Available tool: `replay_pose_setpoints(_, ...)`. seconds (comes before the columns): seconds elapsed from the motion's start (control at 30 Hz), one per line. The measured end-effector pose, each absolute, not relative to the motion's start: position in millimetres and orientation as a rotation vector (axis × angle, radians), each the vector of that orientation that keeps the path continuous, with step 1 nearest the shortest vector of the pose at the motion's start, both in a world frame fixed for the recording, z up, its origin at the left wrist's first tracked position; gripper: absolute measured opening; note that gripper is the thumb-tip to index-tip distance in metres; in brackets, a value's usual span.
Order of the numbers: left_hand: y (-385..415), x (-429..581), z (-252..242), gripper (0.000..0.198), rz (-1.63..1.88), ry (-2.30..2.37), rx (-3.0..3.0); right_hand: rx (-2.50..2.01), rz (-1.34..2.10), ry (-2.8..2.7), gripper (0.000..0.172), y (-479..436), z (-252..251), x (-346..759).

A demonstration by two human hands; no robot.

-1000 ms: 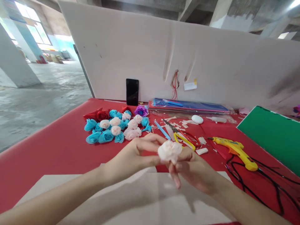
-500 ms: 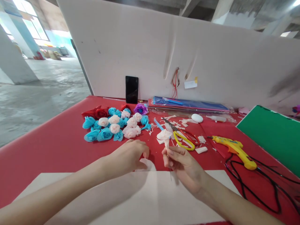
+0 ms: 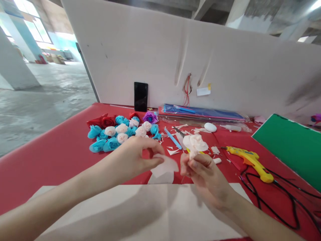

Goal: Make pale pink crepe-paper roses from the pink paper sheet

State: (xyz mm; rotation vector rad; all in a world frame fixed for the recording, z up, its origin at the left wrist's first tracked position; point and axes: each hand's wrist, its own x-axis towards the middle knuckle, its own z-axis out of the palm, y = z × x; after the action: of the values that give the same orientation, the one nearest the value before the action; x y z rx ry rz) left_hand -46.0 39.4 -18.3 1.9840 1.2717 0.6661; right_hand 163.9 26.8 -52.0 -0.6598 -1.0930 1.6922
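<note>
Between thumb and fingers my left hand [image 3: 144,154] pinches a pale paper petal [image 3: 166,165], raised over more pale paper [image 3: 162,177] on the table. My right hand [image 3: 204,172] is closed round the base of a pale pink paper flower [image 3: 195,144], whose bloom faces up. A thin stem shows below the right fingers. The petal and the flower are apart. Behind the flower lie yellow-handled scissors [image 3: 181,131], mostly hidden by it. A light blue pen-like stick [image 3: 173,138] rests left of them.
Blue, white, red and purple paper flowers [image 3: 111,144] cluster at the left. A yellow glue gun [image 3: 247,159] with a black cord lies right, near a green board [image 3: 291,147]. A phone [image 3: 140,96] leans on the white partition. White paper [image 3: 125,214] covers the front.
My left hand has lifted a petal off the table and moved it to the right. My right hand has shifted right with the flower, which now covers much of the scissors.
</note>
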Motion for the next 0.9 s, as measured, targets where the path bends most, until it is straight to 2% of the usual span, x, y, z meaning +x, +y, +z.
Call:
replay_pose_setpoints(0.13,24.5,-38.9,-11.1,0.026,0.926,1.141,1.735,-0.652,1.652,-1.115,0.011,24.2,-49.1,163.2)
replay_pose_setpoints(0.43,11.4,-30.7,-9.8,0.028,0.840,0.608,1.037,-0.630,1.737,-1.166,0.013,17.6,-53.8,162.1)
replay_pose_setpoints(0.9,5.5,-28.8,-5.3,0.025,0.765,0.620,0.974,-0.609,1.732,-1.260,0.015,15.9,-56.2,164.3)
